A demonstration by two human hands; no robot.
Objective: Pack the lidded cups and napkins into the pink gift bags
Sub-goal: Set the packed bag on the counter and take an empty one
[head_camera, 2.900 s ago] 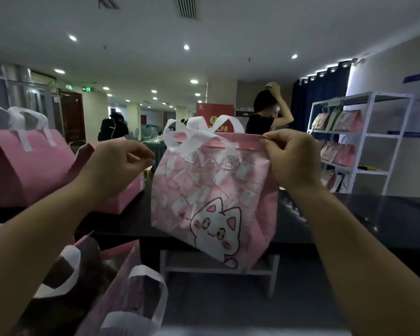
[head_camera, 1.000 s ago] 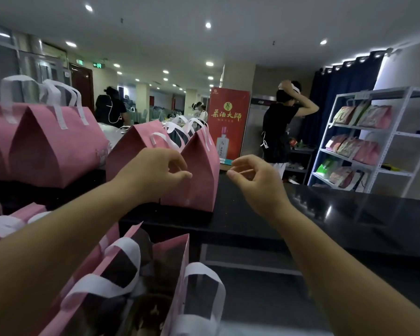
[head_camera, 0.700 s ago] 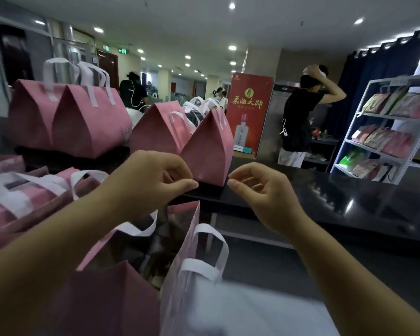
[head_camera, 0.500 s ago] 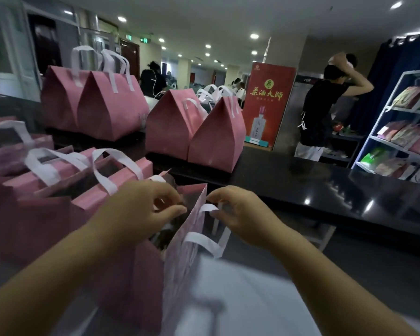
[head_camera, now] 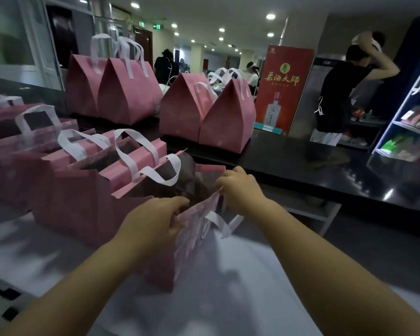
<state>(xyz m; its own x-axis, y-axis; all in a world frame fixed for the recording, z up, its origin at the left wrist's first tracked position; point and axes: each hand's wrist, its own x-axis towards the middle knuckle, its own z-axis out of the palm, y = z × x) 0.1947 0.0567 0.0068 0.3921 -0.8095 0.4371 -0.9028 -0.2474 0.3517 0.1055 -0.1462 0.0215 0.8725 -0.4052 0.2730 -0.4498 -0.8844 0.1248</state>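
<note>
An open pink gift bag (head_camera: pixel 192 238) with white handles stands on the white surface in front of me. My left hand (head_camera: pixel 153 221) pinches the near edge of its mouth. My right hand (head_camera: pixel 238 187) grips the same edge farther right, by a white handle. The inside of the bag is dark and its contents cannot be made out. Several more open pink bags (head_camera: pixel 83 180) stand in a row to its left. Several sealed pink bags (head_camera: pixel 204 112) sit on the black counter behind. No cups or napkins are visible.
The black counter (head_camera: pixel 325 175) runs across behind the bags. A red standing sign (head_camera: pixel 281 86) is behind it. A person in black (head_camera: pixel 344 93) stands at the right beside a white shelf rack (head_camera: pixel 412 122) of packets. The white table (head_camera: pixel 228 287) lies under my arms.
I set the sealed cat-print bag on the black counter and let go. My view swung down and left, and both hands dropped onto the mouth of the open bag and took hold of it.
</note>
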